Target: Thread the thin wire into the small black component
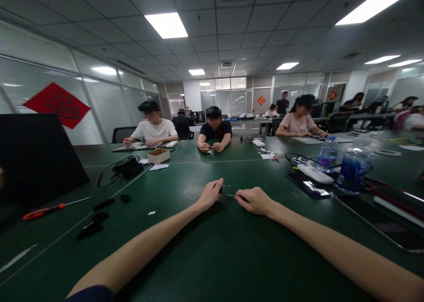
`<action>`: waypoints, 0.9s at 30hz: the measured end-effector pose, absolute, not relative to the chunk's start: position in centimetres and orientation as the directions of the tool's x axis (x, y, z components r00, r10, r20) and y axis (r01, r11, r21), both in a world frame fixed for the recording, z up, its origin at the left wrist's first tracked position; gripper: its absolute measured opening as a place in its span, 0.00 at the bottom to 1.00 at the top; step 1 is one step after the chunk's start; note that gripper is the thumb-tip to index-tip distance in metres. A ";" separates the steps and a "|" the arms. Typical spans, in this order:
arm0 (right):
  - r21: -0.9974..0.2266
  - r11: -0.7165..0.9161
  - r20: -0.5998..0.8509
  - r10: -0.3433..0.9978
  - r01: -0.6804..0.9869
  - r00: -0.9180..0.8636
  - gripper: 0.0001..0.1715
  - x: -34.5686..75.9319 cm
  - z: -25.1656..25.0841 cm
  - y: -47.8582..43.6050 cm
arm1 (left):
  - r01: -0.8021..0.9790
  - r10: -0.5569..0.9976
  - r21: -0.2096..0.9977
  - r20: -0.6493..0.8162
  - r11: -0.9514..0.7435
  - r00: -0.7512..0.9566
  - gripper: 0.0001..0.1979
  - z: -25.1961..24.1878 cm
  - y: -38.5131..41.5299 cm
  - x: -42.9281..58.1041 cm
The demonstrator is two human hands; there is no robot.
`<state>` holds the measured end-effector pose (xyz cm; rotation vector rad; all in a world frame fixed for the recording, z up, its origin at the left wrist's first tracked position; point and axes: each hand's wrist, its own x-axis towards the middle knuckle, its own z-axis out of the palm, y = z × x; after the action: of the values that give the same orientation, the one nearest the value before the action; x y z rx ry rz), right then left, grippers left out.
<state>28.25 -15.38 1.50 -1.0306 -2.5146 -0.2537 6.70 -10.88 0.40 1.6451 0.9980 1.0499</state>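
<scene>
Over the middle of the green table (212, 258), my left hand (209, 196) is closed round a small black piece (221, 190), mostly hidden by the fingers. My right hand (256, 201), just to the right, grips a tool with a dark handle and a thin metal shaft, which looks like a small screwdriver (229, 195). Its shaft points left at the black piece; whether the tip touches it I cannot tell. A small white scrap (151, 213) lies left of my hands.
An orange-and-black screwdriver (44, 212) and several black pieces (94, 224) lie at left, near a black screen (36, 156). Farther back are a black pouch (127, 167) and small box (159, 156). Phones (374, 218), a white device (314, 173) and bottles (354, 167) stand right. Co-workers (214, 131) sit opposite.
</scene>
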 end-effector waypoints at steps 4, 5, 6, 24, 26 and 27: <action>-0.022 0.695 0.436 0.653 0.718 -0.619 0.18 28.2 1.5 -15.4 | 0.281 0.910 0.891 0.264 -0.357 0.319 0.27 0.6 -11.2 6.4; -0.033 0.690 0.441 0.659 0.723 -0.609 0.18 28.2 1.4 -15.4 | 0.302 0.896 0.869 0.286 -0.392 0.338 0.27 0.6 -11.3 6.5; -0.044 0.686 0.446 0.664 0.726 -0.600 0.18 28.2 1.4 -15.4 | 0.319 0.883 0.847 0.307 -0.424 0.355 0.27 0.6 -11.5 6.5; -0.006 0.679 0.438 0.662 0.734 -0.609 0.17 27.9 1.4 -15.1 | 0.286 0.893 0.877 0.276 -0.385 0.354 0.28 1.1 -11.8 6.7; 0.003 0.680 0.434 0.659 0.733 -0.614 0.17 27.9 1.4 -15.1 | 0.272 0.903 0.895 0.251 -0.354 0.348 0.28 1.0 -11.8 6.7; 0.005 0.683 0.432 0.657 0.731 -0.617 0.17 27.9 1.4 -15.1 | 0.268 0.906 0.900 0.243 -0.344 0.348 0.28 1.0 -11.8 6.7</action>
<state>27.92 -15.06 1.44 -1.0829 -2.4976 -0.2523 6.74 -11.77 1.01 1.8124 1.0351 1.0072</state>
